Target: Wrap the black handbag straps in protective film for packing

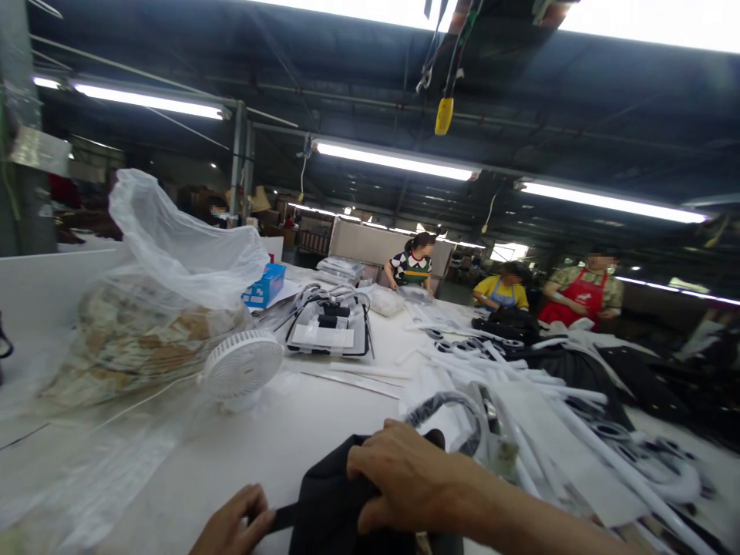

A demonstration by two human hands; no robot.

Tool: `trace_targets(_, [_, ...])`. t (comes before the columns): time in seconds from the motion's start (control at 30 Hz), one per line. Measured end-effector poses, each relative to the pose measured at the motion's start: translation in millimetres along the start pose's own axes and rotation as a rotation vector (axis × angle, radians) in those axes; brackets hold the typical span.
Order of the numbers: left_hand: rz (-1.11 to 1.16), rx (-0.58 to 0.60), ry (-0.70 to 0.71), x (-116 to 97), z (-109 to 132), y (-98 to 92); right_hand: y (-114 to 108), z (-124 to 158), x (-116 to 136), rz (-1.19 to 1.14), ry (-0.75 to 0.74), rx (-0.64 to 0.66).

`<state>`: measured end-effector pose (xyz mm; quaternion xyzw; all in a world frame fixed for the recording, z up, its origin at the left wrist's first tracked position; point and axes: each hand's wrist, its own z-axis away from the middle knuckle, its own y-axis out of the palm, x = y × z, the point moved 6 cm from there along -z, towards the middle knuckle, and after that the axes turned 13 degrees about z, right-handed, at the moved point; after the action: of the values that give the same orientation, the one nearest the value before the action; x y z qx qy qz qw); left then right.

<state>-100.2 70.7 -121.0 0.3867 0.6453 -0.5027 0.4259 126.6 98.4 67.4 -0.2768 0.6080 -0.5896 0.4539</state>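
A black fabric item (pixel 329 493) lies at the bottom centre of the head view, on the white table (pixel 324 408). My left hand (pixel 234 524) pinches a black strap (pixel 284 518) that runs out from the item's left side. Over the top of the same item reaches my right hand (pixel 398 470), its fingers bent and gripping the black fabric. A ring wrapped in plastic (pixel 425 408) sits just beyond my right hand. The lower part of the black item is cut off by the frame edge.
A white fan (pixel 243 366) and a large clear bag (pixel 156 331) stand at the left, near a blue box (pixel 264 285). A black-edged tray (pixel 329 327) lies ahead. White tubes (pixel 520 378) and rings cover the right side. Several people work beyond the table.
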Motion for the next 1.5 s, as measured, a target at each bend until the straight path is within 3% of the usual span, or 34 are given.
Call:
trace_targets(0.13, [0.047,-0.095,0.135,-62.9,-7.3,12.7,-9.9,2.1,-7.6,-0.070,0.026,0.029])
trace_targets(0.3, [0.310,0.251,0.274,-170.6,-7.3,68.2,-30.6,3.5,-9.6,-0.045,-0.011,-0.015])
trace_targets(0.4, [0.431,0.351,0.314,-200.7,-9.9,85.0,-41.5,13.6,-19.3,-0.047,0.029,0.011])
trace_targets(0.5, [0.486,0.392,0.348,-206.3,-13.5,88.7,-47.8,25.9,-30.3,-0.124,0.083,0.051])
trace_targets(0.63, [0.555,0.402,0.358,-202.9,-14.2,92.2,-47.3,30.0,-36.6,-0.255,0.110,-0.013])
trace_targets(0.77, [0.643,0.387,0.227,-190.0,-14.8,104.2,-39.5,19.5,-40.0,-0.147,0.194,-0.131])
trace_targets(0.87, [0.671,0.349,0.220,-186.0,-14.4,104.4,-47.8,15.6,-36.1,-0.112,0.149,-0.196])
trace_targets(0.97, [0.626,0.368,0.193,-186.2,-15.2,102.1,-83.9,32.2,-39.9,-0.144,0.096,-0.442])
trace_targets(1.03, [0.585,0.368,0.167,-188.0,-17.7,100.1,-108.5,57.4,-55.7,-0.208,0.188,-0.656])
trace_targets(1.1, [0.565,0.360,0.162,-192.0,-20.1,98.4,-116.4,86.9,-76.8,-0.300,0.360,-0.787])
trace_targets(1.17, [0.561,0.363,0.170,-196.7,-21.0,97.8,-102.6,111.3,-94.9,-0.437,0.518,-0.796])
trace_targets(1.23, [0.572,0.371,0.174,-199.4,-20.7,97.8,-69.9,123.5,-105.0,-0.621,0.614,-0.678])
trace_targets(1.37, [0.612,0.368,0.178,-200.4,-18.7,97.9,0.3,120.6,-95.7,-0.915,0.670,-0.470])
trace_targets(1.43, [0.621,0.380,0.184,-203.2,-17.9,99.0,12.8,114.7,-81.7,-0.934,0.673,-0.531])
trace_targets(1.5, [0.624,0.397,0.180,-208.9,-18.2,100.6,4.6,111.4,-65.9,-0.829,0.662,-0.694])
